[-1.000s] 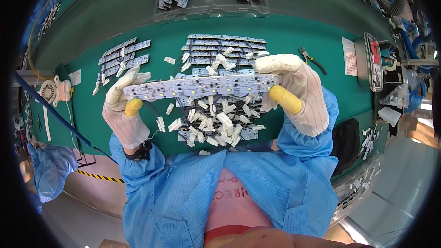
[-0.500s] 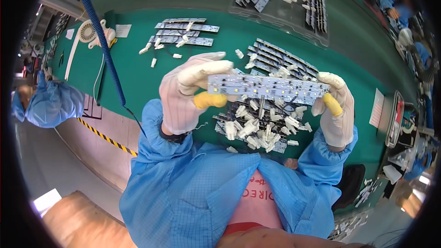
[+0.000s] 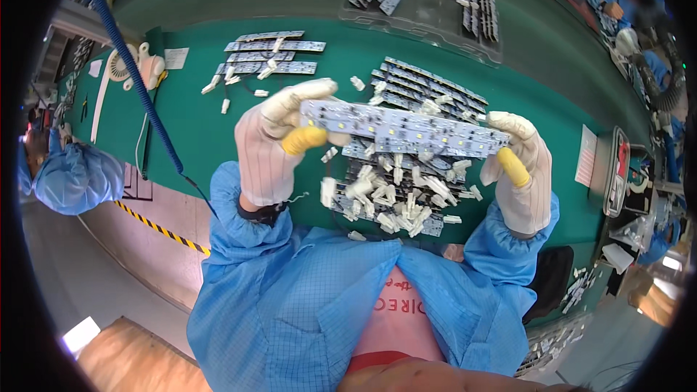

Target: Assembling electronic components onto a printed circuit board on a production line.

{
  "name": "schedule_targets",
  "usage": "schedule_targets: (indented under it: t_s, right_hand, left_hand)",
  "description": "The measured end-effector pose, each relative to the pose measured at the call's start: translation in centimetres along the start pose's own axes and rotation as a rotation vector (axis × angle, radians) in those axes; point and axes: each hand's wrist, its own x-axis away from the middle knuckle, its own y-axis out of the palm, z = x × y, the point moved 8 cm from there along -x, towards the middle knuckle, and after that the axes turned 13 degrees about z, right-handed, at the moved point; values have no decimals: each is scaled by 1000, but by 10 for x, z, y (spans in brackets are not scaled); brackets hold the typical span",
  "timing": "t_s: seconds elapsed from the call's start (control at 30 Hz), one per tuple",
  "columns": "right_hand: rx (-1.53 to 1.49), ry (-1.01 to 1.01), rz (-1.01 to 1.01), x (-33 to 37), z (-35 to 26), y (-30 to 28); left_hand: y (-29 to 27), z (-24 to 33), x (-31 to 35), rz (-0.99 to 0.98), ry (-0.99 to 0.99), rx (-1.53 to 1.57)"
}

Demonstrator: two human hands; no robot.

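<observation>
Compared with half a second ago, the light strip (image 3: pixel 406 132) tilts more: its left end is now higher in the view than its right. I hold it raised above the bench (image 3: pixel 192 120), my left hand (image 3: pixel 270 147) pinching the left end and my right hand (image 3: pixel 524 174) the right end, fingers above and yellow thumbs (image 3: pixel 305 139) below. The fingers grasp only the ends, so I judge that uneven pressure could bend the board, or the smooth gloves could let one end slip. Under it lies the heap of white connectors (image 3: pixel 396 203); if I lower the strip carelessly, I think a wire could catch there and pull. Farther, the stacked strips (image 3: pixel 432 88) overlap, so a knock might scratch them. Farthest is the clear tray (image 3: pixel 428 31), out of danger, I believe.
</observation>
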Motion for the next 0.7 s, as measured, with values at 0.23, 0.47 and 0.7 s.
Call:
schedule_targets:
  t_s: [0.23,0.47,0.7]
  right_hand:
    - [-66,17,82,1,7,-2]
    - [-97,2,-172,15,-5,10]
    - [-171,49,-167,13,-9,10]
  left_hand:
    - [6,2,3,16,-10,48]
    - [-6,-17,-15,96,-10,-411]
    - [-4,-9,-16,119,59,-499]
